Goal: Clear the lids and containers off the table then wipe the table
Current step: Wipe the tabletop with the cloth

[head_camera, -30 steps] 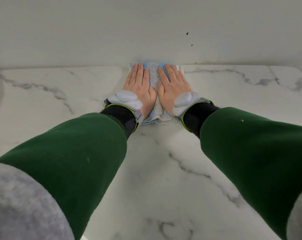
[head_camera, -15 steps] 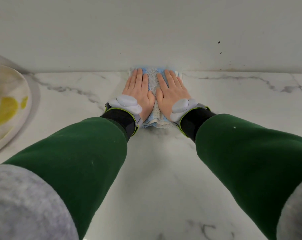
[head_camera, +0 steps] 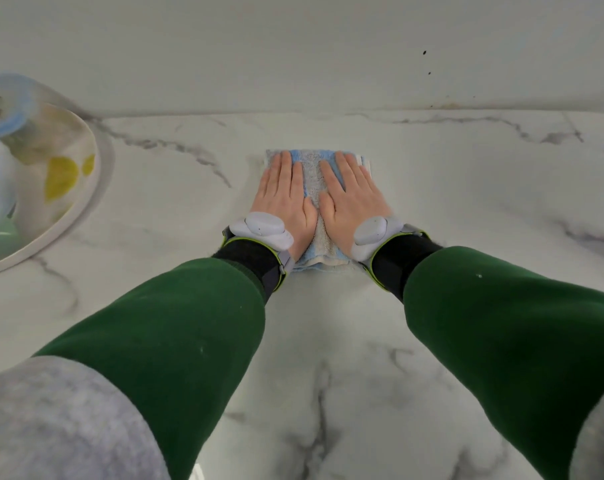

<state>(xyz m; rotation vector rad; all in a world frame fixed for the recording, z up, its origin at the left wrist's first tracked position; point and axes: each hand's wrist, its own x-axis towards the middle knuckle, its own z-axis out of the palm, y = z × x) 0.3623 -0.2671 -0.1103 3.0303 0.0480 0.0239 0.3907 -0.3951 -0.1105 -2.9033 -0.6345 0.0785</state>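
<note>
A folded blue cloth (head_camera: 313, 174) is pressed flat on the marble table (head_camera: 466, 188) by the left hand (head_camera: 282, 199) and right hand (head_camera: 352, 199), fingers straight.

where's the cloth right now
In the head view the folded blue cloth lies centre on the marble table near the wall, flat under the left hand and right hand.

The marble table (head_camera: 328, 327) bore a folded cloth (head_camera: 312, 183) lying flat under the fingers (head_camera: 286, 168), its far edge just past their tips. A plate (head_camera: 41, 221) sat well left of them.
</note>
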